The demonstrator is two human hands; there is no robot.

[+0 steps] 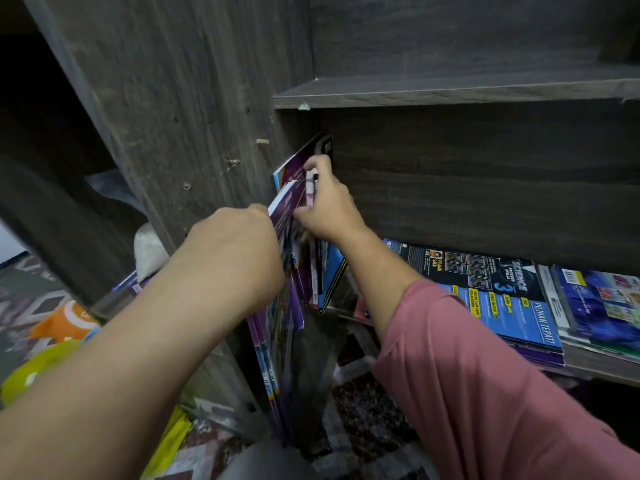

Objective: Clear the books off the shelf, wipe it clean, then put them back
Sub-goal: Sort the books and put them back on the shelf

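A dark wooden shelf (588, 370) holds a few upright books (327, 271) leaning against its left wall. My left hand (239, 251) grips a purple book (282, 323) by its top edge, half out past the shelf front. My right hand (327, 202) grips the tops of the books behind it, fingers curled over their upper edge. Flat on the shelf to the right lies a stack topped by a blue and black science book (498, 289), with another blue book (602, 306) beside it.
An upper shelf board (450, 90) runs above the books. The tall left side panel (166, 109) stands close to my left arm. On the patterned carpet (374, 417) at lower left lie an orange cup (65, 322) and yellow plastic items (41, 368).
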